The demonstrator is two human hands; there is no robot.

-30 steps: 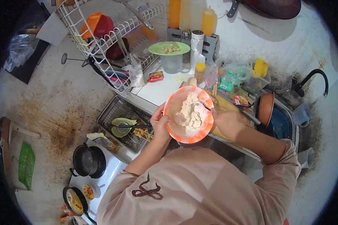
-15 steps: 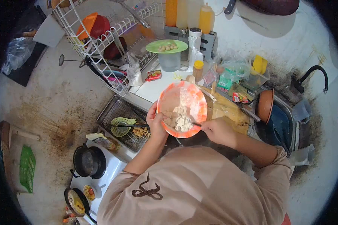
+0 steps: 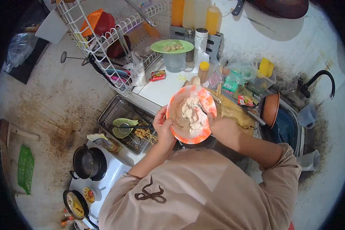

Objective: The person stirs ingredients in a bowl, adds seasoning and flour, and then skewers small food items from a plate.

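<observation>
An orange-and-white bowl (image 3: 177, 115) is held tilted in front of my chest. Inside it lies a pale, lumpy, floury mixture (image 3: 194, 122), with flour smeared on the wall. My left hand (image 3: 165, 129) grips the bowl's left rim, thumb over the edge. At the right rim, my right hand (image 3: 223, 127) is closed around the handle of a spoon (image 3: 204, 111), of which only a thin dark part shows; its tip is hard to make out.
Behind the bowl, a wooden board (image 3: 234, 115) and knife (image 3: 256, 117) lie beside the sink (image 3: 295, 105). A green plate (image 3: 157, 46) of small balls rests on a container. Left are a fryer basket (image 3: 113, 109) with skewers, a black pot (image 3: 89, 163) and a frying pan (image 3: 76, 205).
The bowl and both hands have shifted slightly right. My right hand has moved up along the rim, the spoon now lies higher in the bowl, and the mixture has been spread upward.
</observation>
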